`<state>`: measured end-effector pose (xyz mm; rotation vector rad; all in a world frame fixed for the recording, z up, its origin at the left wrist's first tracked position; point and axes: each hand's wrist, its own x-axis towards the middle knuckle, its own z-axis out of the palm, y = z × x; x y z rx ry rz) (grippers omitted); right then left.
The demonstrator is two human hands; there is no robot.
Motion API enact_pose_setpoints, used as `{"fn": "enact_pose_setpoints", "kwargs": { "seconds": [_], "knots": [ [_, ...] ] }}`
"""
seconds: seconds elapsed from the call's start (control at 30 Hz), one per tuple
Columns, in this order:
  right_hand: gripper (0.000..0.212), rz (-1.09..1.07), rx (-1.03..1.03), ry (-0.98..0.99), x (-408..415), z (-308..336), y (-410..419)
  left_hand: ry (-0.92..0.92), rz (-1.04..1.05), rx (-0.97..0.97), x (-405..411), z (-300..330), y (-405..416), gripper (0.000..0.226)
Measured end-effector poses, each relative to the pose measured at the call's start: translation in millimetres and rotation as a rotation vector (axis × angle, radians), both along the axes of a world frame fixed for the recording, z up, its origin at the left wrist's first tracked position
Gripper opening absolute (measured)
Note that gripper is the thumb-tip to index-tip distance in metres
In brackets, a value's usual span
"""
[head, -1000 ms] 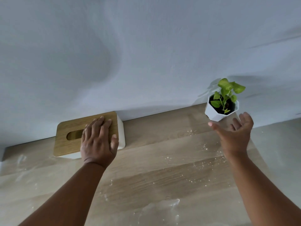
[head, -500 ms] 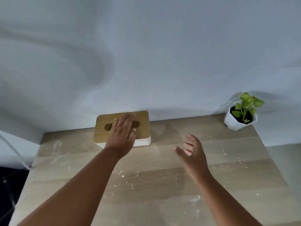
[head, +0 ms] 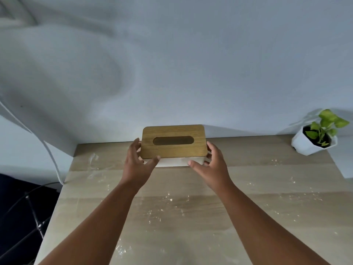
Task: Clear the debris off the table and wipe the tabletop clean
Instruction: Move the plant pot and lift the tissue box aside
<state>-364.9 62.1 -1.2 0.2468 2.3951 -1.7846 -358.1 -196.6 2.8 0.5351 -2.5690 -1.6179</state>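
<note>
The long pale wooden bench stands against a plain grey-white wall, and its top carries many small white crumbs and dusty smears, most of them in the middle and toward the right side. This debris is the thing to remove, and none of it looks cleared yet.

At the back of the bench, touching the wall or just beside it, sits the rectangular tissue box with a white body and a brown wooden lid with an oval slot. No tissue shows in the slot. I judge that the step in hand is to take hold of this box, either to move it out of the way or to open it for a tissue (I cannot tell which). To do it well, the person should press evenly on both short ends, low on the white body and not only on the lid, because the lid may come loose, and lift straight.

The left hand is half open and curves around the left end, thumb on the front lower edge, fingers at the side. The right hand does the same at the right end.

The small green plant in a white faceted pot stands well apart at the back right corner.
</note>
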Motion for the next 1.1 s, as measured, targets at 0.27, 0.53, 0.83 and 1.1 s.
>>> {"fn": "enact_pose_setpoints", "kwargs": {
  "seconds": [0.27, 0.53, 0.83, 1.1],
  "knots": [
    [0.085, -0.071, 0.054, 0.054, -2.5, -1.9, -1.9, -0.009, 0.114, 0.209, -0.8, 2.2, 10.4, 0.053],
    [0.083, -0.145, 0.055, 0.103, 4.5, 4.5, 55.0, 0.036, 0.075, 0.229, 0.7, 14.4, 74.2, 0.058],
    [0.081, -0.2, 0.072, 0.095, 7.7, 21.9, 183.6, 0.018, -0.013, 0.244, -7.5, 16.9, 197.5, 0.061],
    [0.081, -0.246, 0.021, 0.071, -0.3, 16.2, 258.8, -0.003, -0.045, 0.252, -20.4, 14.7, 272.6, 0.06]
  ]
}}
